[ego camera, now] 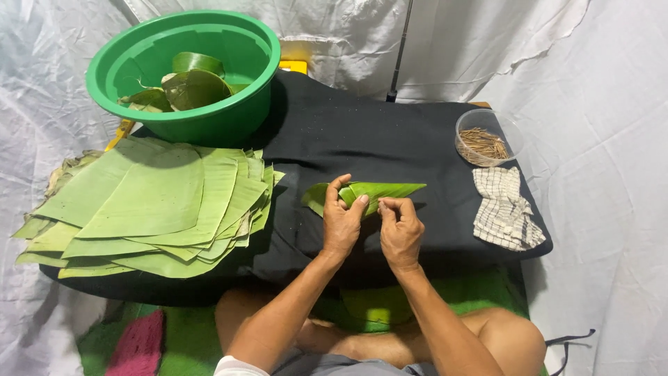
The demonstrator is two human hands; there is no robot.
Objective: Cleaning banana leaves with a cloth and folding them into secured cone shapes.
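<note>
A folded green banana leaf [379, 190] lies on the black cloth-covered table [362, 132], its tip pointing right. My left hand [341, 221] grips the leaf's left part, thumb and fingers pinching the fold. My right hand [400, 230] sits just to the right of it, its fingertips pinched together at the leaf's lower edge; whether it holds something small I cannot tell.
A stack of cut banana leaf sheets [153, 205] lies at the left. A green plastic basin [184, 73] with folded leaves stands at the back left. At the right are a clear bowl of thin sticks [486, 139] and a checked cloth [502, 209]. White sheeting surrounds the table.
</note>
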